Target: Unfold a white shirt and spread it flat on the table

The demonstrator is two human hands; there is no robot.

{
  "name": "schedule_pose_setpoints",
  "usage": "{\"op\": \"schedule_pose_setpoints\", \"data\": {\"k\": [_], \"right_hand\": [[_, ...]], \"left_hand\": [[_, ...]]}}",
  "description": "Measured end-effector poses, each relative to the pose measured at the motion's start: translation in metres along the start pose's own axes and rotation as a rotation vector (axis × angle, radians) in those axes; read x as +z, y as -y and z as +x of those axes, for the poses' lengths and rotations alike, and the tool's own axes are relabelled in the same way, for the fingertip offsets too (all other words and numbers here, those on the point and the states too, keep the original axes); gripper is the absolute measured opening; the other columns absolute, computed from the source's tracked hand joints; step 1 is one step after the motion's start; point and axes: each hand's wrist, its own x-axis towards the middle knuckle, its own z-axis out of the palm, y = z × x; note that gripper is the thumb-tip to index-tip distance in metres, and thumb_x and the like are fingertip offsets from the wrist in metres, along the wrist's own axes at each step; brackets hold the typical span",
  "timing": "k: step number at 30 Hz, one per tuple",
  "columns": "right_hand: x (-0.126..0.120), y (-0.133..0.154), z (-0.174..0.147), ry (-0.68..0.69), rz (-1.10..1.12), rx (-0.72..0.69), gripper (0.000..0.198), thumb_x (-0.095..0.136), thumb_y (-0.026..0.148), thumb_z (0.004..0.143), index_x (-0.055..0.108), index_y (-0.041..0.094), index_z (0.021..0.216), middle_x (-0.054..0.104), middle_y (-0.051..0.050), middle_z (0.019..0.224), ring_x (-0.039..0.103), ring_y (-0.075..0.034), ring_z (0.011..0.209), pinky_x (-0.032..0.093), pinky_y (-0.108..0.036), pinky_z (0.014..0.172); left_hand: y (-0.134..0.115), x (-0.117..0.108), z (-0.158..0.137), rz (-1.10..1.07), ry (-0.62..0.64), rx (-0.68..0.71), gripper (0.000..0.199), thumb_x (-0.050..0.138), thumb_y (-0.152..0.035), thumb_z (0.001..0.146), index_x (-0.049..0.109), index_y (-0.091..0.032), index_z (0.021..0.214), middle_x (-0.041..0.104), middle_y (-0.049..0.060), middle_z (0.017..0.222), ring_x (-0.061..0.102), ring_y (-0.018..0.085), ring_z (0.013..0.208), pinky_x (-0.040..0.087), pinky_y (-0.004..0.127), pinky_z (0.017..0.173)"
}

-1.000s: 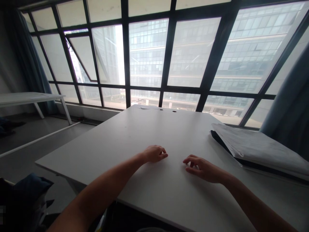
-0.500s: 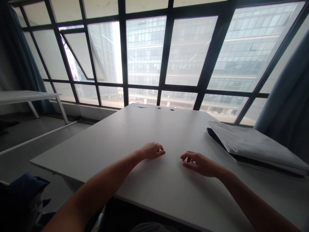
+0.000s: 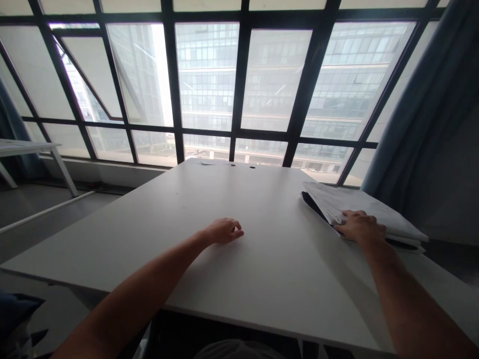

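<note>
My left hand (image 3: 223,230) rests on the white table (image 3: 209,209) near its middle, fingers loosely curled, with nothing in it. My right hand (image 3: 359,225) lies flat on the near edge of a folded grey-white bundle with a dark underside (image 3: 337,199) at the table's right side. Its fingers spread over the top layer; whether they grip it I cannot tell.
A large window with dark frames (image 3: 239,89) fills the wall behind the table. A blue curtain (image 3: 415,124) hangs at the right. A second white table (image 3: 26,147) stands at the far left. Two dark holes (image 3: 243,166) mark the table's far edge.
My right hand has moved right from the bare table onto the folded bundle. The view has turned to the right. My left hand has stayed in place.
</note>
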Motion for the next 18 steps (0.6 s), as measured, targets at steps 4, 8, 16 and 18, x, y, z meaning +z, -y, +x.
{"op": "schedule_pose_setpoints", "data": {"k": [4, 8, 16, 18], "right_hand": [[0.0, -0.007, -0.005, -0.203, -0.095, 0.192, 0.044, 0.057, 0.059, 0.083, 0.071, 0.018, 0.092, 0.062, -0.021, 0.101, 0.05, -0.05, 0.111, 0.037, -0.068, 0.088], [-0.023, 0.026, -0.01, -0.459, -0.029, 0.188, 0.053, 0.035, 0.048, 0.097, 0.068, 0.012, 0.118, 0.062, -0.022, 0.109, 0.051, -0.049, 0.113, 0.037, -0.065, 0.09], [-0.043, 0.17, -0.04, -0.429, 0.157, -0.196, 0.06, 0.029, 0.057, 0.099, 0.065, 0.013, 0.12, 0.064, -0.018, 0.114, 0.056, -0.039, 0.113, 0.045, -0.048, 0.098], [-0.025, 0.211, -0.055, 0.032, 0.265, -0.404, 0.054, 0.043, 0.061, 0.096, 0.065, 0.02, 0.123, 0.066, -0.013, 0.113, 0.059, -0.035, 0.111, 0.05, -0.043, 0.093]], "left_hand": [[-0.004, -0.003, -0.001, 0.0, 0.012, -0.015, 0.036, 0.048, -0.043, 0.094, 0.07, -0.021, 0.11, 0.072, 0.006, 0.096, 0.066, 0.021, 0.091, 0.047, 0.027, 0.077], [-0.003, -0.003, -0.001, 0.004, 0.006, -0.008, 0.035, 0.048, -0.044, 0.093, 0.071, -0.022, 0.11, 0.072, 0.006, 0.094, 0.066, 0.021, 0.091, 0.047, 0.027, 0.078], [0.001, -0.001, 0.007, -0.435, -0.011, -0.133, 0.061, 0.027, -0.062, 0.098, 0.06, -0.018, 0.125, 0.072, 0.01, 0.109, 0.068, 0.022, 0.091, 0.051, 0.029, 0.079], [0.005, -0.002, 0.01, -0.792, -0.054, -0.215, 0.072, 0.015, -0.067, 0.097, 0.041, -0.017, 0.142, 0.069, 0.014, 0.119, 0.07, 0.02, 0.088, 0.054, 0.029, 0.074]]}}
